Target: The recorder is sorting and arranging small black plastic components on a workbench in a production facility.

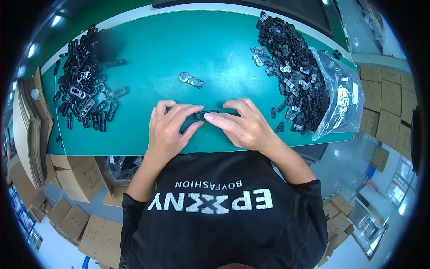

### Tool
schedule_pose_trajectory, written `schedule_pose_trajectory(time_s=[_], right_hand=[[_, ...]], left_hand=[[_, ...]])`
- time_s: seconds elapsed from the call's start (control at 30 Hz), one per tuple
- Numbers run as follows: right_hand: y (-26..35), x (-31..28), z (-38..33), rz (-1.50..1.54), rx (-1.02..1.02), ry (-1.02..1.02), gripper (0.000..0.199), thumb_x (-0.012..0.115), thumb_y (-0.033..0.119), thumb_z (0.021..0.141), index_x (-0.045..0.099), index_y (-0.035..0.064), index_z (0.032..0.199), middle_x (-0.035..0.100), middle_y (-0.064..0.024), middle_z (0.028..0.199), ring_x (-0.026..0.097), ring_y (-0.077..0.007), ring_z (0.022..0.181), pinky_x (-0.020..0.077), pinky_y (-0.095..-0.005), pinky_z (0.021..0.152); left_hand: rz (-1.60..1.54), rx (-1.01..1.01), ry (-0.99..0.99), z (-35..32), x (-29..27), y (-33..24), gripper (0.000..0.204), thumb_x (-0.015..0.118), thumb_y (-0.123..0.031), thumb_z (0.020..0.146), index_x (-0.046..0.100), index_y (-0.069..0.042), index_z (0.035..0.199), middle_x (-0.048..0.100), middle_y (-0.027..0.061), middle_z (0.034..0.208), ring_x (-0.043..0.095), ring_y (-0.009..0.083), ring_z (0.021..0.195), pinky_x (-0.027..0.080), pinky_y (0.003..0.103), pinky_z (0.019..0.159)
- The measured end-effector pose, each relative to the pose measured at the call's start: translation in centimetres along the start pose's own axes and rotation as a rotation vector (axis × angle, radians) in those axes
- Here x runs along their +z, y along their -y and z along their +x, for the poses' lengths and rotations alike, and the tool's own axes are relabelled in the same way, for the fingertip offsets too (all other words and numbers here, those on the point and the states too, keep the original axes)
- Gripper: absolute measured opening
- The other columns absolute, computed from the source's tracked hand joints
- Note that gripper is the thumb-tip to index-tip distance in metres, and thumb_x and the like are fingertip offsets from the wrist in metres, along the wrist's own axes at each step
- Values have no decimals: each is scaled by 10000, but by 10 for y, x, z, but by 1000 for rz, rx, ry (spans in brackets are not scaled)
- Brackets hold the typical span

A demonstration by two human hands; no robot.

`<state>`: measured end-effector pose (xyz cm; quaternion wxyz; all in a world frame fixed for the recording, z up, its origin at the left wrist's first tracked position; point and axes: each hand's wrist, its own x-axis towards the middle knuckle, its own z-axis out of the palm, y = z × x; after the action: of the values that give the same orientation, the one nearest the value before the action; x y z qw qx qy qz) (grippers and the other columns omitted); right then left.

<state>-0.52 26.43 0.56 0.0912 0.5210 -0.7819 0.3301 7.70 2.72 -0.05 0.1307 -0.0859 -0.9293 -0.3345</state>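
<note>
A small black plastic frame-like part (pixel 199 115) lies between both hands near the table's front edge. My left hand (pixel 169 127) pinches its left end between thumb and fingers. My right hand (pixel 247 127) has its thumb pressed on the part's right side; its fingers curl above and partly hide that end. Whether a smaller piece sits under the right thumb is hidden. Farther from me, a single elongated black part (pixel 191 80) with openings along it rests alone on the green tabletop (pixel 152 54).
A heap of elongated black parts (pixel 80 92) spreads over the table's left side. On the right, a large pile of small black pieces (pixel 295 67) lies against a clear plastic bag (pixel 342 92). Cardboard sheets (pixel 31 121) stand at the left edge; boxes (pixel 80 179) are below.
</note>
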Motion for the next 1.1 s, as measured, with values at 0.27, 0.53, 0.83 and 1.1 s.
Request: schedule_pose_trajectory(time_s=[0.27, 0.53, 0.83, 1.1], right_hand=[[-6, -2, -1, 137, 122, 51, 649, 841, -19, 829, 681, 61, 1453, 813, -22, 1173, 690, -290, 1032, 523, -402, 840], [-22, -41, 18, 98, 247, -276, 551, 841, -15, 849, 711, 55, 1380, 795, -58, 1162, 697, -291, 1016, 574, -413, 854], [-75, -36, 24, -320, 518, -196, 597, 843, -47, 824, 698, 104, 1382, 747, -93, 1039, 678, -311, 972, 580, -434, 883], [-75, -35, 28, -184, 470, -138, 647, 822, -79, 832, 668, 117, 1430, 709, -105, 1021, 672, -314, 984, 575, -446, 894]], left_hand=[[2, 11, -7, 2, 1, 0, 414, 946, -141, 763, 790, -138, 1146, 779, -3, 1101, 626, 276, 985, 513, 399, 870], [55, 117, -88, 32, -26, 15, 359, 926, -144, 802, 807, -151, 1140, 775, 0, 1102, 653, 268, 1000, 531, 390, 875], [174, 89, -119, 94, -21, 53, 305, 884, -132, 854, 807, -134, 1149, 727, 44, 1121, 662, 301, 1048, 555, 416, 889], [154, 260, 24, 73, -12, 40, 337, 899, -162, 829, 807, -141, 1152, 706, 21, 1116, 649, 268, 1041, 545, 405, 861]])
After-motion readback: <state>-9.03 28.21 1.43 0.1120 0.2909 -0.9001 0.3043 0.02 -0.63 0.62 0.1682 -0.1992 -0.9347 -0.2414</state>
